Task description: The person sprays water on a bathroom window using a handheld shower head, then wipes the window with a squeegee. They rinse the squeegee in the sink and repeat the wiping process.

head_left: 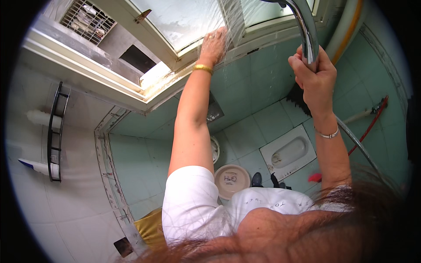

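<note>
My right hand (317, 74) is closed around the chrome handle of a hand shower (306, 29), held up at the upper right. Water sprays from it across a sliding window's glass and frame. My left hand (214, 44) reaches up into the spray and rests at the lower part of the window frame (243, 41). Its fingertips are blurred by water and glare, so whether it holds anything is unclear. The metal shower hose (357, 141) hangs beside my right forearm. At the left the window stands open, with its wet track (144, 93) showing.
A black wall rack (52, 144) with bottles hangs at the left. Below are a squat toilet (292, 154), a round plastic basin (232, 194) and a bucket (215, 149). A thick pipe (345, 33) runs at the upper right, above a red hose (370, 126).
</note>
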Demonstrator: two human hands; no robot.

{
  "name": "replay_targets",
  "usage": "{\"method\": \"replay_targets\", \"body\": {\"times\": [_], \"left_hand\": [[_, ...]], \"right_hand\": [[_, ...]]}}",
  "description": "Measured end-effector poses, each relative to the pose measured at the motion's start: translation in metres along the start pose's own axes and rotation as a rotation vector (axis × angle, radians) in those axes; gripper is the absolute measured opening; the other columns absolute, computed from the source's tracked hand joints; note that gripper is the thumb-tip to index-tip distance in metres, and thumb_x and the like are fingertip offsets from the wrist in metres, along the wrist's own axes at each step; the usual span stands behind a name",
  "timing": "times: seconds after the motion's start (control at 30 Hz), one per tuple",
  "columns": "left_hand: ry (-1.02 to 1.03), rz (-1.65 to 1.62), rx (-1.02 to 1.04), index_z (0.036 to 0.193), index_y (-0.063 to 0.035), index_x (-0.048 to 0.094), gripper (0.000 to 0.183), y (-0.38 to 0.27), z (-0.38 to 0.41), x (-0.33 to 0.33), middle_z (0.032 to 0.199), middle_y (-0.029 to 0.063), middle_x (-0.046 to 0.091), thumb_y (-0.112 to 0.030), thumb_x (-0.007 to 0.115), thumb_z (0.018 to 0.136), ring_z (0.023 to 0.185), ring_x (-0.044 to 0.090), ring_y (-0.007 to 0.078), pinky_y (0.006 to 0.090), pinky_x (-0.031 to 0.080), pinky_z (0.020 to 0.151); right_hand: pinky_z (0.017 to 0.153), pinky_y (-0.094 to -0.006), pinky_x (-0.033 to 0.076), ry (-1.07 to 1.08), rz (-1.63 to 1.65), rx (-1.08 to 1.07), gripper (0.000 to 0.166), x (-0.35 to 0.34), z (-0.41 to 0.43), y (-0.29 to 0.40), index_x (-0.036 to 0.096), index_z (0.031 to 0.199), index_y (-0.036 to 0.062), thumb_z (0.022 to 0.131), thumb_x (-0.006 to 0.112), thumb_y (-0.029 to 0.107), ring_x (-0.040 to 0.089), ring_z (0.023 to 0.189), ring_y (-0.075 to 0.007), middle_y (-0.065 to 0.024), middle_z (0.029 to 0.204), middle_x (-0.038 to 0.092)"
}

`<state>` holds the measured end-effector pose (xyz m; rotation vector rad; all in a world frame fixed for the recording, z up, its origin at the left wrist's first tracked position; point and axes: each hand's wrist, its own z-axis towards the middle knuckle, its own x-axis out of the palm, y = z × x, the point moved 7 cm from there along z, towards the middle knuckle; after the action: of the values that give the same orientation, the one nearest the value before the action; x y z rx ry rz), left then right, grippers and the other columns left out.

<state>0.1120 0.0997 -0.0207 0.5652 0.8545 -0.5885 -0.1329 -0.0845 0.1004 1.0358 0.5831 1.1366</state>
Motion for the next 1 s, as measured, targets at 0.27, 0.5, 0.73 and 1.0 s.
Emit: {"method": "replay_targets", "body": {"times": [0.27,0.5,0.73,1.0], "left_hand": [[-0.023,0.053,-0.203,0.127,-0.0023,0.046,0.044,0.044,-0.087,-0.049,0.123,0.0171,0.050,-0.008,0.047,0.084,0.115,0.047,0.0341,0.0404,0.034,0.103],[-0.069,0.310,-0.133,0.122,-0.0138,0.053,0.036,-0.020,-0.021,-0.002,0.136,0.0126,0.042,-0.029,0.050,0.090,0.126,0.038,0.0324,0.0467,0.028,0.105],[0.096,0.277,-0.104,0.109,-0.0107,0.059,0.025,0.034,-0.083,-0.050,0.138,0.0156,0.041,-0.022,0.047,0.090,0.126,0.041,0.0292,0.0416,0.036,0.100],[-0.257,0.582,-0.333,0.110,-0.0107,0.055,0.037,0.030,-0.063,-0.120,0.104,0.0101,0.051,-0.021,0.066,0.076,0.107,0.048,0.0243,0.0351,0.035,0.092]], "right_hand": [[0.056,-0.0158,0.035,0.017,-0.010,0.041,0.012,-0.027,-0.009,-0.011,0.057,0.080,0.0035,0.079,0.068,0.001,0.033,0.060,0.0001,0.0097,0.063,0.038],[0.055,-0.0156,0.033,0.059,0.008,0.057,0.012,-0.036,-0.018,-0.010,0.056,0.080,0.0037,0.079,0.068,0.002,0.032,0.060,0.0006,0.0102,0.063,0.038],[0.055,-0.0158,0.033,0.046,0.081,0.097,0.012,-0.052,-0.024,-0.017,0.056,0.080,0.0039,0.079,0.068,0.002,0.032,0.059,0.0007,0.0103,0.063,0.037],[0.054,-0.0160,0.033,0.111,0.059,0.014,0.014,-0.053,-0.023,-0.013,0.054,0.078,0.0035,0.079,0.067,0.001,0.029,0.058,-0.0004,0.0094,0.061,0.031]]}}
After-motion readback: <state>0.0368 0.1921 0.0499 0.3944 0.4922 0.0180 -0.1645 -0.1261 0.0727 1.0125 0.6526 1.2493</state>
